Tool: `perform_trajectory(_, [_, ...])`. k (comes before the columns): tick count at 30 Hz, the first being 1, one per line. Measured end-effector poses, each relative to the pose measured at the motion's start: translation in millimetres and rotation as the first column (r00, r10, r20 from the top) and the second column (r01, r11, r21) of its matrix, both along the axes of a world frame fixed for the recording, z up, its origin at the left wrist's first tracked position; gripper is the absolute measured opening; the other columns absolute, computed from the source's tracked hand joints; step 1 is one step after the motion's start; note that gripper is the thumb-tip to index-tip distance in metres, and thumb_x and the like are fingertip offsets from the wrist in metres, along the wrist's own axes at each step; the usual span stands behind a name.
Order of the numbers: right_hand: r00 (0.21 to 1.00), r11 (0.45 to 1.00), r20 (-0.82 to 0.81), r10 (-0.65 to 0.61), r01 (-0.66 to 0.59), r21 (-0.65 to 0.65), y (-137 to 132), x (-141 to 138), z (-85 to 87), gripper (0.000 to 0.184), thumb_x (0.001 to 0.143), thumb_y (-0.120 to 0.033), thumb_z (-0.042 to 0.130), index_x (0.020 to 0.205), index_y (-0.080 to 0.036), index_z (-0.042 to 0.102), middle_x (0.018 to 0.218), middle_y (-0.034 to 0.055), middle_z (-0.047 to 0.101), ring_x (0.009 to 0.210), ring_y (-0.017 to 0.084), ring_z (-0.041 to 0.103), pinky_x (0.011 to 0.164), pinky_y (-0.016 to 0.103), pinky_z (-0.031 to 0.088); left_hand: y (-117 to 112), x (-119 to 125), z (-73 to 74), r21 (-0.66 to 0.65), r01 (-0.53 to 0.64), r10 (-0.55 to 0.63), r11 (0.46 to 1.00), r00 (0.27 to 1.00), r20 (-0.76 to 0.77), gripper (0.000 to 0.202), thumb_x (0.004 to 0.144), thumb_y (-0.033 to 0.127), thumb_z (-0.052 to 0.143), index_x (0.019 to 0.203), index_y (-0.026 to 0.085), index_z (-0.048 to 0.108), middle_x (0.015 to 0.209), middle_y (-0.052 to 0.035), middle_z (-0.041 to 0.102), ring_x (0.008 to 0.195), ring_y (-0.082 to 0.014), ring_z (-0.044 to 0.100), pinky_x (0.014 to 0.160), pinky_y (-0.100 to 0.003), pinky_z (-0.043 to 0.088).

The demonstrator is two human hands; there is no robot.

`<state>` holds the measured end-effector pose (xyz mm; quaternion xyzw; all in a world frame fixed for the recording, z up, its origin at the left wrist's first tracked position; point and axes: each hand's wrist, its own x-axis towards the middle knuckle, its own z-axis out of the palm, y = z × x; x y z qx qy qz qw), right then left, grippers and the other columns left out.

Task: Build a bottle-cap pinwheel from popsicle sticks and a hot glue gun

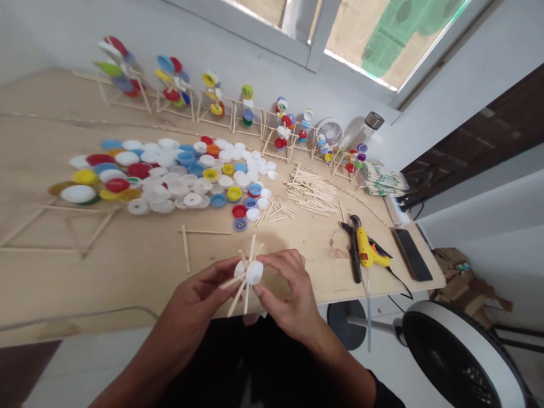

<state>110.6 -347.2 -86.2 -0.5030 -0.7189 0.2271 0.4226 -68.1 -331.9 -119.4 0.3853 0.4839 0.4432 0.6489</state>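
Both hands hold a small wheel made of a white bottle cap (254, 272) with several thin wooden sticks (238, 294) radiating from it, just above the near edge of the wooden table (127, 266). My left hand (199, 300) pinches the sticks and cap from the left. My right hand (289, 294) grips the cap from the right, thumb and fingers closed on it.
A heap of coloured and white bottle caps (170, 175) lies mid-table. A pile of sticks (310, 190) is to the right, a yellow glue gun (365, 249), pliers (353, 249) and a phone (411, 254) near the right edge. Finished cap pinwheels (212, 96) line the wall. A fan (463, 357) stands below right.
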Motion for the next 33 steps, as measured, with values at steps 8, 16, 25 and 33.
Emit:
perform_trajectory(8, [0.997,1.000,-0.081,-0.005,0.003,-0.022,-1,-8,5.6,0.024,0.094,-0.027,0.065,0.117,-0.021,0.071,0.106,0.0082,0.071,0.101,0.020,0.067,0.089,0.035,0.056,2,-2,0.4,-0.049,-0.013,0.011,0.999,0.999,-0.037,0.048,0.060,0.053,0.088,0.097,0.025,0.079,0.092,-0.0073,0.081,0.085,-0.0260,0.074,0.074,-0.035,0.061])
perform_trajectory(16, [0.995,0.995,-0.067,0.078,-0.073,0.071,5,-6,4.2,0.025,0.098,-0.032,0.063,0.116,-0.018,0.073,0.102,0.0094,0.071,0.096,0.018,0.069,0.084,0.031,0.061,7,-5,5.8,-0.113,-0.043,0.043,0.993,0.999,-0.002,0.042,0.048,0.048,0.094,0.082,0.025,0.082,0.084,-0.0059,0.081,0.091,-0.0278,0.074,0.081,-0.033,0.059])
perform_trajectory(25, [0.998,0.978,0.056,0.010,-0.021,0.208,4,-10,0.7,0.025,0.101,-0.030,0.059,0.114,-0.015,0.072,0.099,0.0108,0.071,0.092,0.019,0.070,0.079,0.032,0.063,9,0,9.4,-0.206,-0.055,0.090,0.977,0.983,0.161,0.039,0.044,0.032,0.097,0.079,0.022,0.082,0.075,-0.0050,0.079,0.079,-0.0220,0.073,0.067,-0.024,0.057])
perform_trajectory(33, [0.990,0.980,0.140,-0.026,-0.002,0.199,2,-17,2.9,0.022,0.101,-0.030,0.058,0.111,-0.017,0.073,0.095,0.0088,0.072,0.087,0.018,0.068,0.076,0.032,0.061,11,-2,-3.1,-0.270,-0.017,0.082,0.963,0.969,0.233,0.044,0.040,0.035,0.099,0.078,0.020,0.082,0.079,-0.0075,0.080,0.073,-0.0195,0.071,0.069,-0.024,0.057])
